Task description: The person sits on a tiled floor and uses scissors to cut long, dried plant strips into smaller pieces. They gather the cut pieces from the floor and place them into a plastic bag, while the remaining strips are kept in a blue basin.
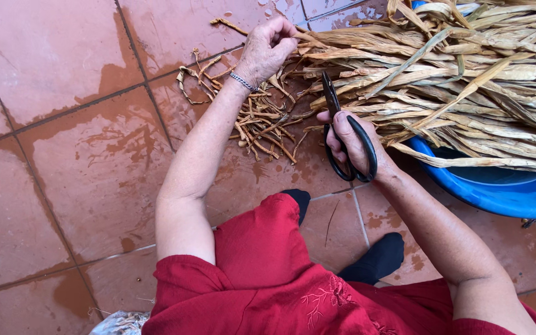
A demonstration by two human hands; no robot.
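Note:
My left hand (267, 48), with a thin bracelet at the wrist, pinches the ends of several dried tan stalks (454, 80) that lie in a big bundle across the top right. My right hand (355, 146) grips black scissors (344, 133), fingers through the loops, blades pointing up at the cut ends of the bundle. A small heap of trimmed stalk pieces (259, 127) lies on the wet floor between my two hands.
A blue plastic basin (504, 192) sits under the bundle at the right. The floor is wet reddish-brown tile (75, 142). My red garment (268, 267) and dark-socked feet (376, 257) fill the bottom centre. A crumpled bag (119, 322) lies at the bottom edge.

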